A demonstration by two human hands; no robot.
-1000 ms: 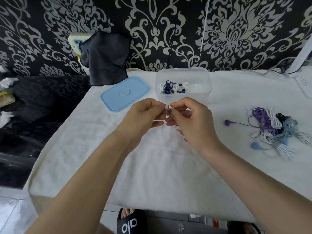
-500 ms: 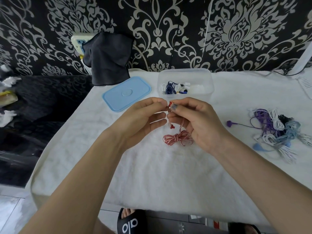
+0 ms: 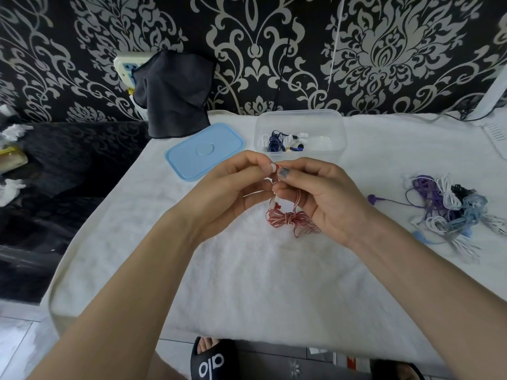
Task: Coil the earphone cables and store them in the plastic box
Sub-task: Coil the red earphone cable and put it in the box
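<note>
Since both hands pinch the earbud end, I'd lift slowly so the knot holds, then drop the bundle in the box (image 3: 300, 124) just beyond the fingertips. Left hand (image 3: 230, 187) and right hand (image 3: 323, 196) meet thumb-to-forefinger, other fingers loosely curled. Red earphone cable (image 3: 290, 219) hangs below the fingers, coiled and tied, touching the towel (image 3: 247, 283). Loose cables (image 3: 450, 212) lie well right of the right hand.

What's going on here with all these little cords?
A person is tidying earphones. Both hands, left and right, pinch the earbud end of a red earphone whose cable hangs in a tied bundle above the white cloth. The open plastic box behind already holds a few earphones, its blue lid lying beside it. A tangled pile waits on the right.
</note>
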